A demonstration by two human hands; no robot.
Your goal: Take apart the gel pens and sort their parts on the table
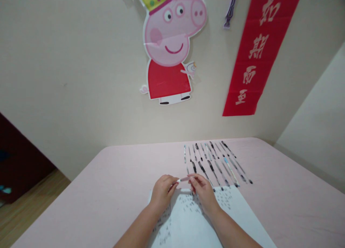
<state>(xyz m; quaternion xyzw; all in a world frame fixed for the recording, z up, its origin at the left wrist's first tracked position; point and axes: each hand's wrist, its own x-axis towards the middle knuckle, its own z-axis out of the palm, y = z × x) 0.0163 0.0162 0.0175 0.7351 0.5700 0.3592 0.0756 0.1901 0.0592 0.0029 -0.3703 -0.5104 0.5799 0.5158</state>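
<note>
My left hand [162, 190] and my right hand [204, 192] meet over the far edge of a white sheet of paper [198, 230]. Between them lies a slim pen [184, 179], held nearly level. The left fingers pinch its white end, while the right fingers are closed around the other end and hide it. I cannot tell whether the pen is in one piece. Dark handwritten marks cover parts of the paper, and my forearms overlap it.
Several pens lie in two rows beyond my right hand, among them a black-capped pen [212, 169] and a light-blue-capped pen [231, 171]. They rest on a pink-covered table [88, 197]. Behind it rises a wall [81, 79] with a pig cutout [169, 79] and a red banner [250, 61].
</note>
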